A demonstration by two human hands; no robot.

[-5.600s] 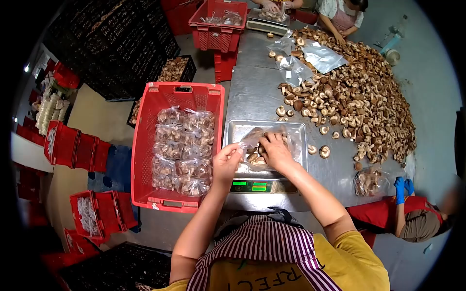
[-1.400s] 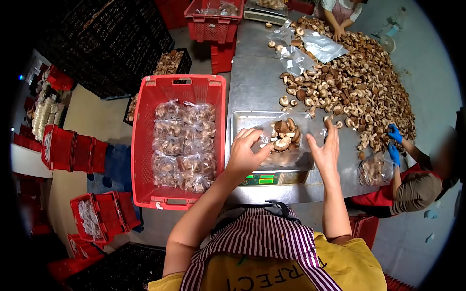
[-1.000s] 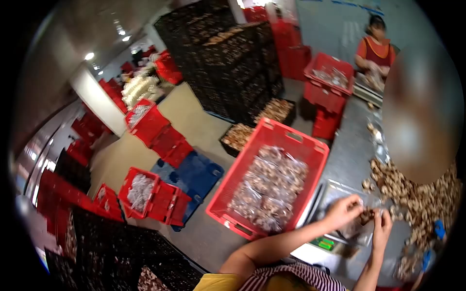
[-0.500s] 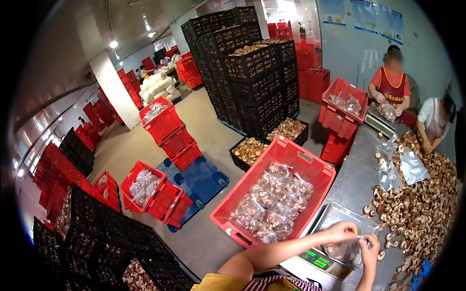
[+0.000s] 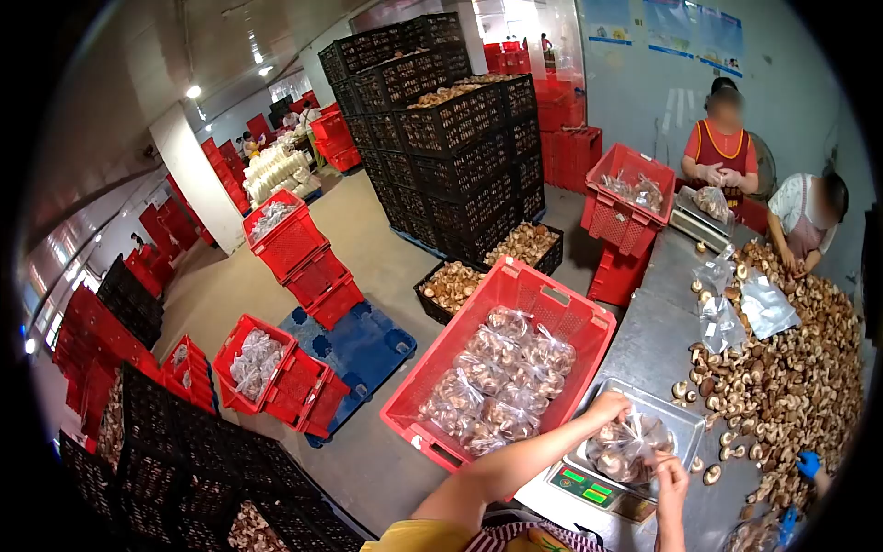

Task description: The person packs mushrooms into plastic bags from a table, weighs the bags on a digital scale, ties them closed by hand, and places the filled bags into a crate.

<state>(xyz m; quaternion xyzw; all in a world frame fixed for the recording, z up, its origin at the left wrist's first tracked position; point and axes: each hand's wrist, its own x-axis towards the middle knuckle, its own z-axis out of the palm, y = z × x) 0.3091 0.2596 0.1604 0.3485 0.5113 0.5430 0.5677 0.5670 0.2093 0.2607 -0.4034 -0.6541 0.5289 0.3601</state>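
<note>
A clear plastic bag of mushrooms (image 5: 625, 453) rests on the metal tray of a scale (image 5: 685, 419). My left hand (image 5: 609, 407) is closed on the upper left part of the bag. On the bag's right side, the fingers of my right hand (image 5: 670, 471) pinch the plastic. Green digits glow on the scale's display (image 5: 586, 486) below the tray. Just left of the scale stands a large red crate (image 5: 589, 322) holding several filled mushroom bags (image 5: 501, 373). Loose mushrooms (image 5: 791, 386) are heaped on the metal table (image 5: 658, 317) to the right.
Flat plastic bags (image 5: 768, 305) lie by the heap. Two people (image 5: 722, 152) (image 5: 805, 216) work across the table; another person's blue-gloved hand (image 5: 809, 464) is at the lower right. Black crates (image 5: 460, 147), red crates (image 5: 308, 267) and a blue pallet (image 5: 372, 345) stand leftward.
The view has swung left and up from the table, then slightly back. The open bag between my hands is now gathered at its top, and both hands have closed on its plastic.
</note>
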